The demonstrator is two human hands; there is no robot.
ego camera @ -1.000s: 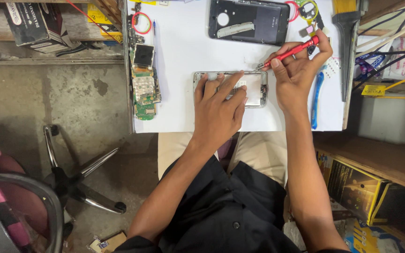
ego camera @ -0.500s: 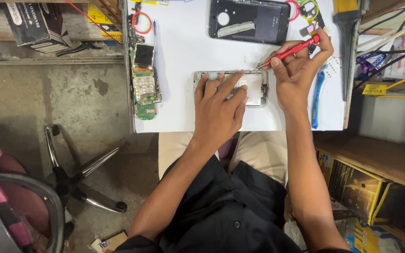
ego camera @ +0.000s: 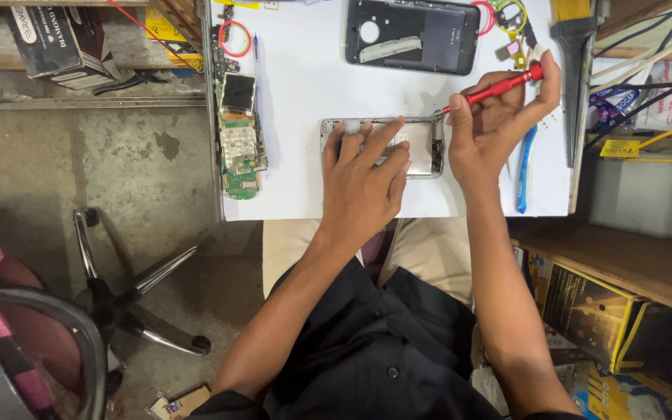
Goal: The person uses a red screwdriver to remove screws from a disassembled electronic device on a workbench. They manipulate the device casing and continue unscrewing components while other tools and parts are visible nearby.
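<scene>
While the head view looked straight down, one white counter carried the whole lot.

Item, phone frame: silver-edged, rectangular, lying flat near the counter's near edge, toward the middle of it. Left hand lay palm down on it, fingers spread flat across its top, pressing rather than gripping; nothing was closed in that hand.

Item, red screwdriver: slim, held in the right hand, whose fingers were curled round the handle with one fingertip on its end cap. The shaft slanted down to the left, its tip meeting the frame's far right corner.

Item, black back cover: lying inner side up at the counter's far edge, apart from the frame, with a round hole at its left end.

Item, green circuit board: long and narrow, with a small dark screen at its far end, lying along the counter's left edge, well apart from both hands.

Item, red ring: near the far left corner, just beyond the board.

Item, blue tool: thin, lying by the counter's right edge, just beside the right wrist.

Item, swivel chair base: dark hub with metal legs, on the concrete floor left of the counter.

Item, boxes: on a wooden shelf at the lower right.
</scene>
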